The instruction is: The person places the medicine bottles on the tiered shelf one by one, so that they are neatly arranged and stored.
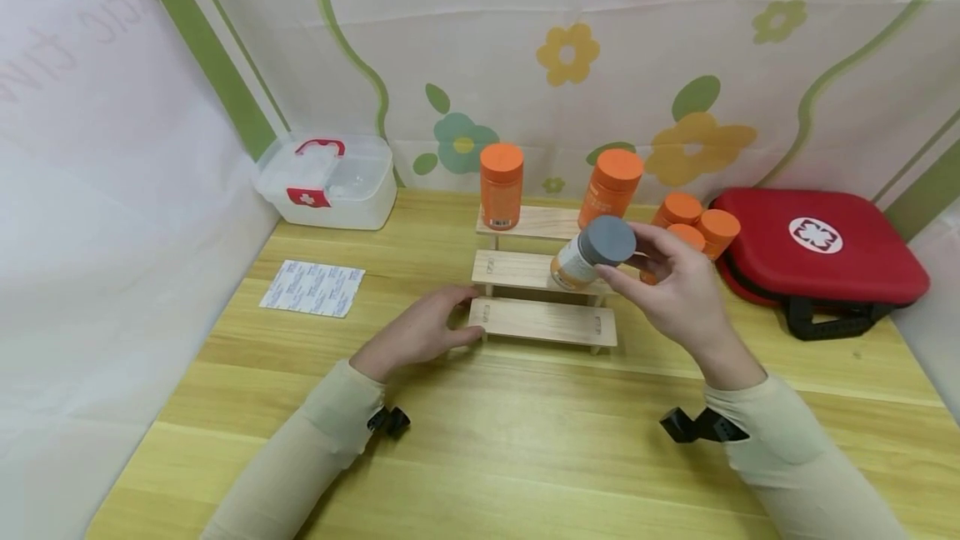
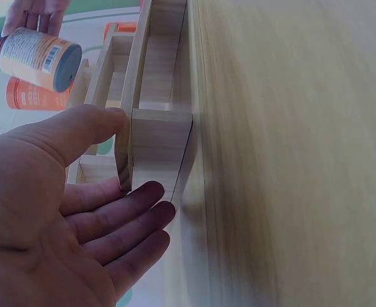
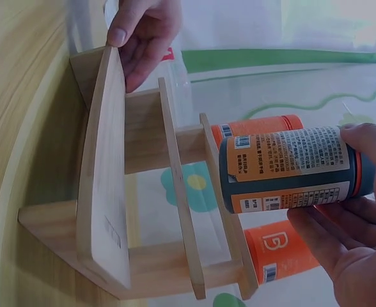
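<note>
A three-step wooden display stand (image 1: 542,321) is on the table. My left hand (image 1: 422,325) pinches the left end of its lowest step (image 2: 129,153), thumb on one face and index finger on the other. With thumb and fingers, my right hand (image 1: 681,290) grips a grey-capped supplement bottle (image 1: 592,252) with an orange and white label. That bottle is tilted over the right part of the middle step; in the right wrist view, the bottle (image 3: 287,169) appears apart from the boards. Two orange bottles stand on the top step, a left one (image 1: 501,190) and a right one (image 1: 611,186).
Several smaller orange-capped bottles (image 1: 718,232) cluster right of the stand, beside a red first-aid case (image 1: 840,248) with a black handle. At the back left sits a clear medicine box (image 1: 360,190) with a red handle. A printed white packet (image 1: 313,288) lies in front of it.
</note>
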A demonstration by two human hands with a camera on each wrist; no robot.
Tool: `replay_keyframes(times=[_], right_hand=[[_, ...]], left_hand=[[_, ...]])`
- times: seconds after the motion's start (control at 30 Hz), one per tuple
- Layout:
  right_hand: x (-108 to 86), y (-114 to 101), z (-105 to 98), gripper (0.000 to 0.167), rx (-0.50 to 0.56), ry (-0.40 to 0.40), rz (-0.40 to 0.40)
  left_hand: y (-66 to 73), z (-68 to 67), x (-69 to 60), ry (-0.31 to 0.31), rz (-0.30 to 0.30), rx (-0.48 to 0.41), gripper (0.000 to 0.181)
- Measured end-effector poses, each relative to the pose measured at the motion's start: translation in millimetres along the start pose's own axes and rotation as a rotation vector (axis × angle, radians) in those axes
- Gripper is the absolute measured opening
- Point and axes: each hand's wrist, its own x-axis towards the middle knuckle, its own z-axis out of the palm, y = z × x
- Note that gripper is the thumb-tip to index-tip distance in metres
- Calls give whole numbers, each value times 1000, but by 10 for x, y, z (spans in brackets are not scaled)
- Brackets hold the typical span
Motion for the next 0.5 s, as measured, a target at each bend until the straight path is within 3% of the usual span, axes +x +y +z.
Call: replay_keyframes(times=[0.17,0.5], right_hand=[[62,-16,104,56,71,-18,3],[134,-8,263,53,107,-24,11]], left_hand=[[0,-4,-1,3,0,5,66],[-1,-7,-3,3,-4,14,66]])
